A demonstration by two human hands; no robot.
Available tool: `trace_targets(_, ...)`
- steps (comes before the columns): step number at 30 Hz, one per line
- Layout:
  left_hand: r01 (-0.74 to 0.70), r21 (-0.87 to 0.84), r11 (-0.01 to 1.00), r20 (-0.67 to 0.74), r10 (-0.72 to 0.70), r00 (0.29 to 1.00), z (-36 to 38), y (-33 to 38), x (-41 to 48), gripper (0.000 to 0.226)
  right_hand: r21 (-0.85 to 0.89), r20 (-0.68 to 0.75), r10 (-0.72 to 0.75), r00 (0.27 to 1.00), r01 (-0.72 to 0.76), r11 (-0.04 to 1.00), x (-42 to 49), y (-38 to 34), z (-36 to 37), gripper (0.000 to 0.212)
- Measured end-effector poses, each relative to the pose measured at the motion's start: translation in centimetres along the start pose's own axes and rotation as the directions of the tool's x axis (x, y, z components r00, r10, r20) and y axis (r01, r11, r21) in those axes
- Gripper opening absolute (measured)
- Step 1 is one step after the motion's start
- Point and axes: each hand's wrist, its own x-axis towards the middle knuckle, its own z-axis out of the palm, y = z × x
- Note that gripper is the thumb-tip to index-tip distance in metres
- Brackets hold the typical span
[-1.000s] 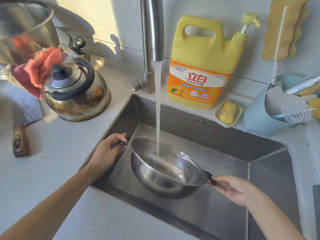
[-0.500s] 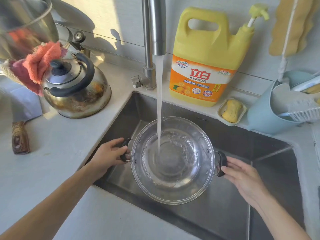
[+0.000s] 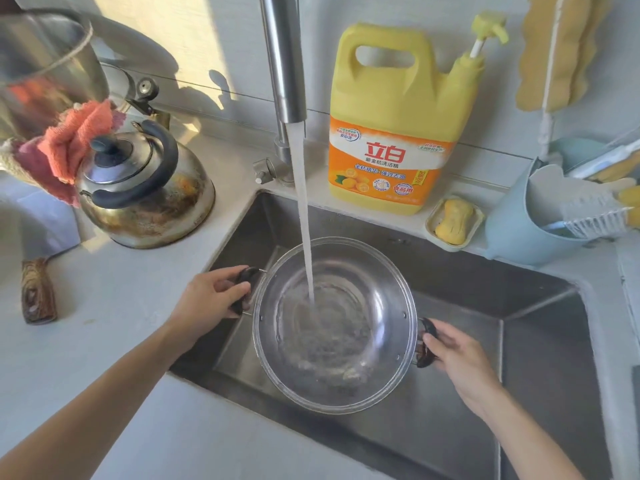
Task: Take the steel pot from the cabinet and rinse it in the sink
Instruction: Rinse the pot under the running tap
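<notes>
The steel pot (image 3: 346, 375) is held level inside the steel sink (image 3: 540, 341), mouth up, with water swirling in it. A stream from the tap (image 3: 284, 64) falls into the pot's middle. My left hand (image 3: 211, 299) grips the black handle on the pot's left side. On the pot's right side my right hand (image 3: 457, 358) holds the other black handle.
A stained kettle (image 3: 145, 188) stands on the counter left of the sink, with an orange cloth (image 3: 72, 140) beside it. Behind the sink are a yellow detergent jug (image 3: 398, 133), a soap dish (image 3: 453, 221) and a blue brush holder (image 3: 533, 216). A wooden handle (image 3: 36, 291) lies at far left.
The pot went from tilted on its side to level and upright under the stream, and water has collected in it. Both hands stayed on the handles.
</notes>
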Motion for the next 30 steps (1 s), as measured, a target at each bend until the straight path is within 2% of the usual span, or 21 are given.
trace_targets(3,0.022,0.079,0.997,-0.024,-0.020,1.000,-0.1,0.7,0.9,0.030,-0.034,0.040,0.067,0.997,-0.066,0.997,0.0,0.4,0.1,0.028)
trace_targets(7,0.189,0.106,0.976,0.040,-0.194,0.980,1.2,-0.8,2.0,0.034,-0.136,0.026,0.106,0.994,-0.102,0.985,0.4,-0.6,-1.0,0.025)
trace_targets(10,0.299,0.142,0.944,0.109,-0.315,0.943,2.5,-2.8,2.4,0.036,-0.204,0.008,0.059,0.998,-0.057,0.977,0.5,-2.8,-1.8,0.023)
trace_targets(13,0.339,0.159,0.927,0.123,-0.359,0.925,3.2,-4.3,2.6,0.037,-0.229,0.032,-0.025,0.999,0.031,0.973,0.2,-5.1,-1.7,0.023)
trace_targets(17,0.345,0.139,0.928,0.098,-0.360,0.928,2.6,-5.5,2.7,0.035,-0.265,0.039,-0.168,0.985,0.173,0.949,-0.6,-6.7,-1.0,0.032)
trace_targets(21,0.245,0.057,0.968,0.029,-0.247,0.969,2.0,-5.4,2.8,0.035,-0.218,-0.015,-0.238,0.971,0.229,0.949,-0.7,-5.4,-0.2,0.035)
trace_targets(25,0.151,0.044,0.988,-0.004,-0.151,0.988,1.6,-4.8,3.4,0.037,-0.131,-0.057,-0.139,0.989,0.131,0.983,0.6,-1.5,0.6,0.042)
trace_targets(30,0.235,0.149,0.961,-0.007,-0.236,0.972,1.8,-7.3,5.5,0.038,-0.113,-0.056,-0.016,0.998,0.010,0.994,1.8,3.0,1.3,0.031)
